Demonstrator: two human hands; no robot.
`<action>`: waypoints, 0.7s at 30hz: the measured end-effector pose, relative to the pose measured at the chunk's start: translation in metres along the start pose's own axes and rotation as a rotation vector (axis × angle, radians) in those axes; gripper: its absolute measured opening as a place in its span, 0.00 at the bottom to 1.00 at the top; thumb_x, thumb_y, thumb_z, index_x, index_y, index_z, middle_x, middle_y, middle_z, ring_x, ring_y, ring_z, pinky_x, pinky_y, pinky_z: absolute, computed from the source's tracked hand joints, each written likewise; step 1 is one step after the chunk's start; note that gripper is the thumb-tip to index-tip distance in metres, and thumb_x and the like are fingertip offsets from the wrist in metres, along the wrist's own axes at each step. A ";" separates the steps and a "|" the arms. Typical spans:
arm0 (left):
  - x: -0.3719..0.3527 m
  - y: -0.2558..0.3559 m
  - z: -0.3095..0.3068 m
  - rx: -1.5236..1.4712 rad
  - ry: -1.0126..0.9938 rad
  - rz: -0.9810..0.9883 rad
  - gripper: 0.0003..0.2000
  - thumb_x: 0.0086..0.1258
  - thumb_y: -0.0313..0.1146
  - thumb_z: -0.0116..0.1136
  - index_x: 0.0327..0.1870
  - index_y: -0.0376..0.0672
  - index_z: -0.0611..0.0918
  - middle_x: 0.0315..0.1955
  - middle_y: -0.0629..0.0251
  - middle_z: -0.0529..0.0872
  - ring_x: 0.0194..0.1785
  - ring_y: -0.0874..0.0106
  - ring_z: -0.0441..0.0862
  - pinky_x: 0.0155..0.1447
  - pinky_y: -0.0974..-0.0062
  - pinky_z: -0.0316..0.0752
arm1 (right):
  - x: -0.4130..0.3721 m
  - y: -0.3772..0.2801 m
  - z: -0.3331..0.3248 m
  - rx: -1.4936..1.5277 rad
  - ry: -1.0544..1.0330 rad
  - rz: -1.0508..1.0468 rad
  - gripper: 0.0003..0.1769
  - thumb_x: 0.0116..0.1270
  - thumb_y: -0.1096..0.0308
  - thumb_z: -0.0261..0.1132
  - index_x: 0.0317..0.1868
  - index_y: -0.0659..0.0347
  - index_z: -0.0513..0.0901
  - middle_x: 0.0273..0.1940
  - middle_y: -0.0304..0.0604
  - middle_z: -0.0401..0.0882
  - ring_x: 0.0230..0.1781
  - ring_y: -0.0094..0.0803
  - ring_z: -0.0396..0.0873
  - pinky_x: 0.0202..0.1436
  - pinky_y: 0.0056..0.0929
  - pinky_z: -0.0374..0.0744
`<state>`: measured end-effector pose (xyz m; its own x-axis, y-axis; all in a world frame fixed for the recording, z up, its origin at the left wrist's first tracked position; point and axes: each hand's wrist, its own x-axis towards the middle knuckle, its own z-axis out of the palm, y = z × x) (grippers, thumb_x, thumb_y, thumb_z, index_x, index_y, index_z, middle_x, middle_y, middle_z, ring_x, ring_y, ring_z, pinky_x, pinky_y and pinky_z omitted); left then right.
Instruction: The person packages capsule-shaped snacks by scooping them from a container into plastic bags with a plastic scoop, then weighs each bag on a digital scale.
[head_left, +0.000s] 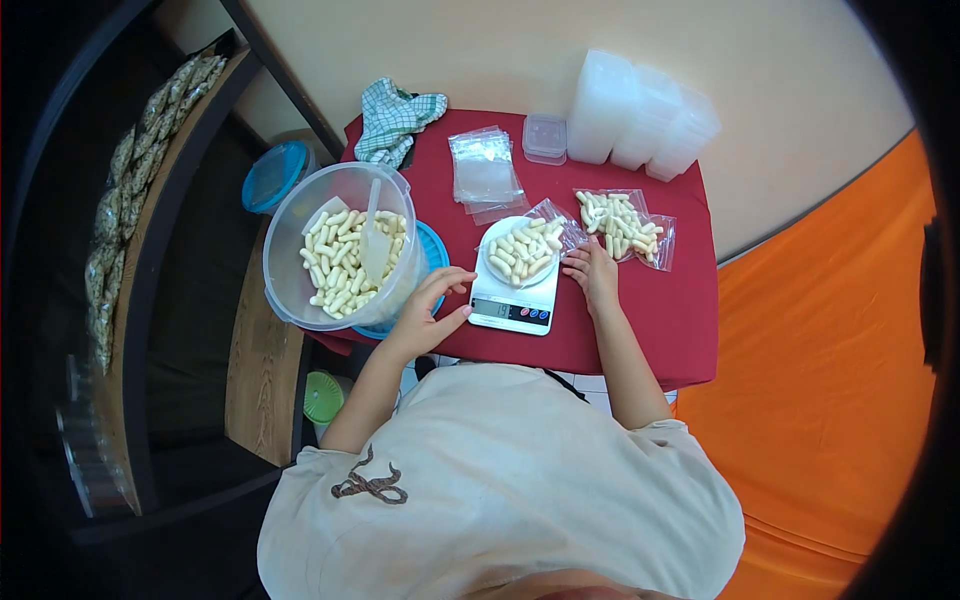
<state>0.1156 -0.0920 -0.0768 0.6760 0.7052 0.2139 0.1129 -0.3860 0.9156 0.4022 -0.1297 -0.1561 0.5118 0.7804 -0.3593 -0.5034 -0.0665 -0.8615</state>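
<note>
A white digital kitchen scale (510, 314) stands near the table's front edge. On its round plate lies a clear plastic bag (526, 250) of pale, finger-shaped snack pieces, its loose end hanging toward the right. My left hand (436, 300) is at the scale's left side, thumb and fingers apart, fingertips right by its edge. To the right of the scale is my right hand (596, 272), fingers stretched toward the scale, just below the bag's loose end. Behind it are filled bags (625, 228) of the same pieces, lying overlapped.
A large clear tub (283, 290) of snack pieces, with a white scoop (375, 250) inside, stands left on a blue lid (436, 250). Flat plastic bags (485, 170), a small container (545, 136), stacked tall containers (603, 110) and a checked cloth (392, 118) line the back.
</note>
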 end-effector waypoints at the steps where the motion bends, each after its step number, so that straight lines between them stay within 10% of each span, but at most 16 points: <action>1: 0.000 0.000 0.001 0.009 0.025 -0.001 0.20 0.60 0.23 0.58 0.56 0.41 0.75 0.51 0.63 0.74 0.47 0.73 0.74 0.57 0.74 0.68 | 0.002 0.000 -0.001 0.005 -0.009 0.010 0.22 0.70 0.53 0.54 0.43 0.68 0.73 0.33 0.44 0.77 0.31 0.30 0.80 0.31 0.24 0.79; 21: 0.002 0.010 0.004 0.029 0.000 -0.037 0.20 0.61 0.24 0.58 0.56 0.42 0.75 0.51 0.64 0.75 0.48 0.73 0.74 0.57 0.75 0.67 | 0.008 -0.008 0.007 -0.026 -0.031 0.023 0.18 0.67 0.61 0.60 0.50 0.65 0.72 0.39 0.44 0.76 0.36 0.30 0.80 0.36 0.25 0.82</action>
<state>0.1207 -0.0968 -0.0689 0.6707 0.7194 0.1807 0.1584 -0.3769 0.9126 0.4057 -0.1186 -0.1498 0.4778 0.7976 -0.3683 -0.4966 -0.1006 -0.8621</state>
